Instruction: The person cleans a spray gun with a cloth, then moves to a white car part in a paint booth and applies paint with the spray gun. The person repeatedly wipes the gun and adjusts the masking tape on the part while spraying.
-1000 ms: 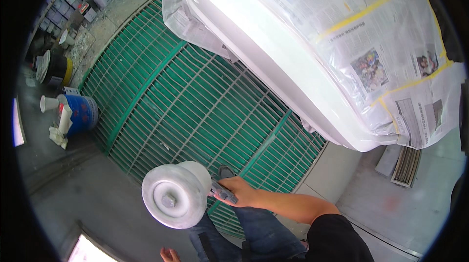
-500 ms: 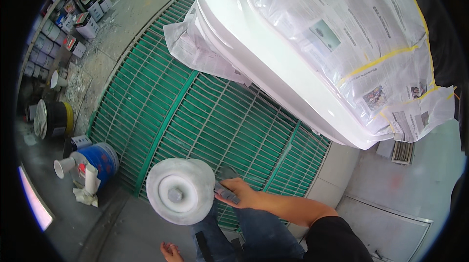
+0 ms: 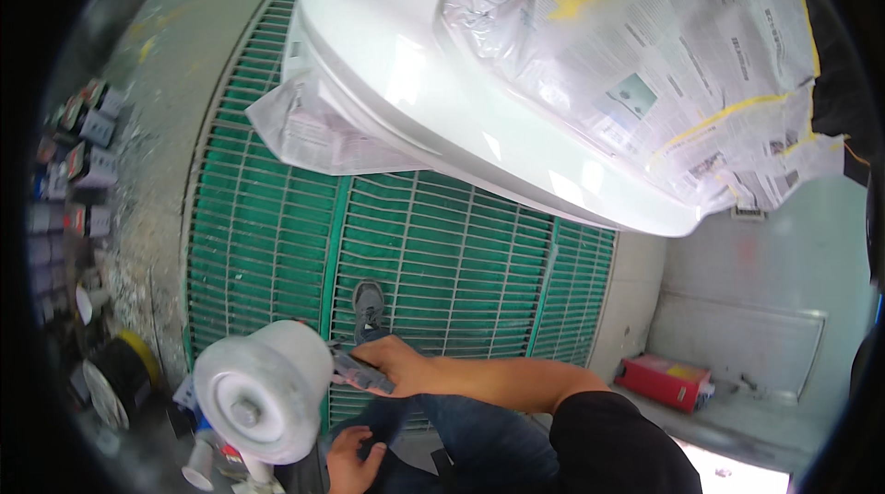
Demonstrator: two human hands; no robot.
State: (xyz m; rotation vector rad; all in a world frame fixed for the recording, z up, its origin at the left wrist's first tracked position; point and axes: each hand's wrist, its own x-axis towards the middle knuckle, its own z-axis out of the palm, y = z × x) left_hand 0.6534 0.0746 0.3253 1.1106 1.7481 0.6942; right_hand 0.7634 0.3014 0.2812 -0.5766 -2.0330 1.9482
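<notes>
My right hand (image 3: 392, 367) grips the handle of a paint spray gun (image 3: 355, 370). Its white cup (image 3: 263, 393) faces the camera at the lower left. My left hand (image 3: 355, 459) sits low by my dark trousers, partly cut off by the lower edge, with its fingers bent. Above and ahead hangs a white car bumper (image 3: 433, 98). The panel above the bumper is covered with newspaper (image 3: 645, 61) held by yellow tape. My grey shoe (image 3: 369, 305) stands on the green floor grate (image 3: 277, 236).
A sheet of masking paper (image 3: 313, 130) hangs under the bumper's left end. Cans and boxes (image 3: 78, 135) line the left side, with tins and a cup (image 3: 115, 383) by the grate's corner. A red box (image 3: 664, 380) lies on the grey floor at the right.
The view has swung, so the bumper now fills the upper middle and the cans sit further left. The spray gun stays in my right hand. My left hand shows more at the bottom.
</notes>
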